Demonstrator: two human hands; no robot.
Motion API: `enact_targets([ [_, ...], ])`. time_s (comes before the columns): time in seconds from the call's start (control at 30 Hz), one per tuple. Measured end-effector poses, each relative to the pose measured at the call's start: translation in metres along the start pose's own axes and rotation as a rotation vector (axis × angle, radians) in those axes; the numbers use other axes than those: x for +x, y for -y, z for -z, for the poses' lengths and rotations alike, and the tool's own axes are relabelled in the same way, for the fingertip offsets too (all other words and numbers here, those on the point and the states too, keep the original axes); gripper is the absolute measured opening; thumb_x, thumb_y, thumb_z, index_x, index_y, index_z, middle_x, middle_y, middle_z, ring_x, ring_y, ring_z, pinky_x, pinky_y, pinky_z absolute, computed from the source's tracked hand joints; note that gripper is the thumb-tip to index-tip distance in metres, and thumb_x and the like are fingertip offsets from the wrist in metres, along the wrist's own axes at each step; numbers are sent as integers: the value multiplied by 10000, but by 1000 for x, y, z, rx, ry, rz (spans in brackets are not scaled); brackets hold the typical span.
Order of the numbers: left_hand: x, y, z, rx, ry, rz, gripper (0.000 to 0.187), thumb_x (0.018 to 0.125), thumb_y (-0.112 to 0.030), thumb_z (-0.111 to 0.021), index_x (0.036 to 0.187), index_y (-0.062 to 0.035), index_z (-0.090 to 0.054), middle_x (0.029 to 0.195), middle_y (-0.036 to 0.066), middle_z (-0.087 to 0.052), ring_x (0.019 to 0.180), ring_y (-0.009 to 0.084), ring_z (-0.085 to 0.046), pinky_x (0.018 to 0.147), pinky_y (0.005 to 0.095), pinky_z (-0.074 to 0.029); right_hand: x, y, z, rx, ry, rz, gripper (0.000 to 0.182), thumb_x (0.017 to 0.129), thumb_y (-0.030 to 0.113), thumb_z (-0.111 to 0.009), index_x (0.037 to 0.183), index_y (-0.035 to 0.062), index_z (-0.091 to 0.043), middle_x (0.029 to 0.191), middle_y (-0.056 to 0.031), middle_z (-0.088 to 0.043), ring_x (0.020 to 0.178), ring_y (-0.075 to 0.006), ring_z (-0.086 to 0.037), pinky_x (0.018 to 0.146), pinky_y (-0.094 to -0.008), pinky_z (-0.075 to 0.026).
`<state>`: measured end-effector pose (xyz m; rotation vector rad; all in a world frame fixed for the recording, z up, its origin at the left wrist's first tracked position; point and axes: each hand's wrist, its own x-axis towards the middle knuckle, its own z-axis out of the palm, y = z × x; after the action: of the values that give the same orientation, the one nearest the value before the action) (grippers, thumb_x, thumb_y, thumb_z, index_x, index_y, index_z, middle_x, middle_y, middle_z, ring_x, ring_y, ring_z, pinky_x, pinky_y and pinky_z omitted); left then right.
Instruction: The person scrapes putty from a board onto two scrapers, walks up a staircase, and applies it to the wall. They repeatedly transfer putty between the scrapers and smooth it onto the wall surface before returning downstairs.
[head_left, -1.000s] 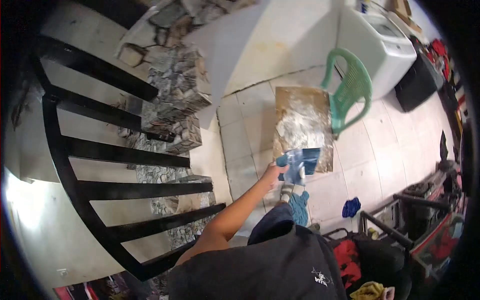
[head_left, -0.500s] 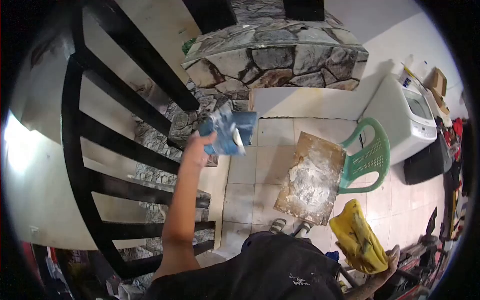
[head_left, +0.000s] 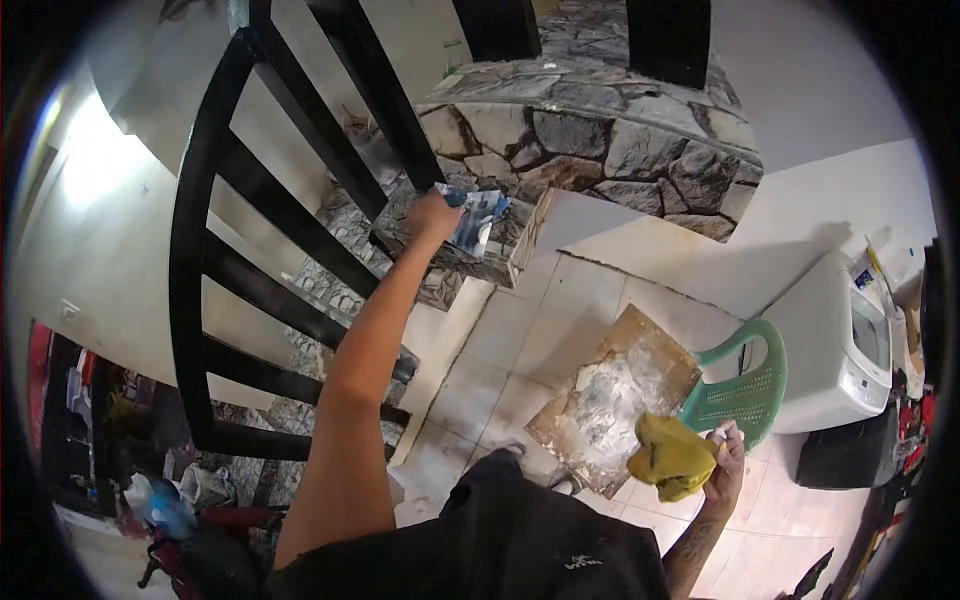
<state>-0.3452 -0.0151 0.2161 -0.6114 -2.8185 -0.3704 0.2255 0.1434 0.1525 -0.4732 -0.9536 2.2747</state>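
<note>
My left hand (head_left: 436,216) reaches out and grips a blue flat piece (head_left: 477,222) smeared with white paste. It is over the stone-patterned step (head_left: 515,235), close to the foot of a black railing post. In my right hand (head_left: 728,462), the fingers are closed on a bunched yellow cloth (head_left: 672,458) with dark stains. The cloth overlaps the near corner of a brown board (head_left: 545,425) in this view. White paste (head_left: 612,400) is spread thickly across the board's middle.
A green plastic chair (head_left: 755,385) is under the board's right side. Black railing bars (head_left: 285,295) slope along the left. A white washing machine (head_left: 825,340) stands by the right wall, a black bin (head_left: 845,460) in front. Stone-patterned steps (head_left: 615,150) rise ahead.
My left hand has moved the blue piece up to the step. My right hand has lifted the yellow cloth forward and left, closer to the board. The camera view has tilted.
</note>
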Motion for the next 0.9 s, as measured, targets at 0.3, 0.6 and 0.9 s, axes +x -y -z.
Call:
enact_targets([
  [0.3, -66, -22, 63, -274, -446, -449, 412, 796, -193, -611, 1160, -37, -498, 1078, 183, -570, 1035, 327, -533, 875, 435, -413, -17, -40, -71, 148, -195, 169, 428, 793, 147, -621, 1138, 42, -390, 926, -115, -580, 909, -248, -573, 801, -378, -473],
  [0.6, -256, -17, 27, -1463, 310, -551, 140, 882, -123, -477, 871, 4, -534, 890, 130, -573, 810, 218, -564, 689, 321, -453, 1, -176, -245, -238, 204, 153, 798, 687, 565, -677, 1214, 72, -335, 972, -61, -511, 664, -91, -436, 553, -188, -320],
  [0.9, -228, 60, 20, -1435, 695, -359, 351, 921, -259, -457, 716, 23, -494, 629, 159, -548, 540, 280, -477, 534, 372, -373, -11, -200, -291, -1359, 232, 155, 798, 675, 574, -669, 1133, -16, -388, 1057, -243, -482, 902, -387, -531, 749, -411, -439],
])
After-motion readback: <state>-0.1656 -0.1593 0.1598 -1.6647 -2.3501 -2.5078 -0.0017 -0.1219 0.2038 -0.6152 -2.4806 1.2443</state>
